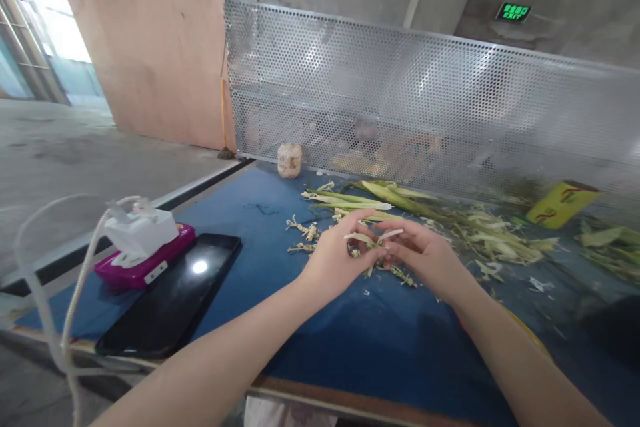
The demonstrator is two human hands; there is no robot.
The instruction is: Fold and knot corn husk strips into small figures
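Left hand (327, 257) and right hand (431, 259) meet over a blue desk (370, 353), fingers curled nearly closed, fingertips pinching pale strips (359, 237) that fan out between them. The strips look featherlight, pliable and apt to split lengthwise, best held near their gathered base with a soft squeeze. Loose husks (500, 233) litter the desk beyond, near a yellow container (563, 205).

Grey floor (55, 153); pinkish wall (160, 40); bright opening (57, 30) left; lit exit sign (515, 12).
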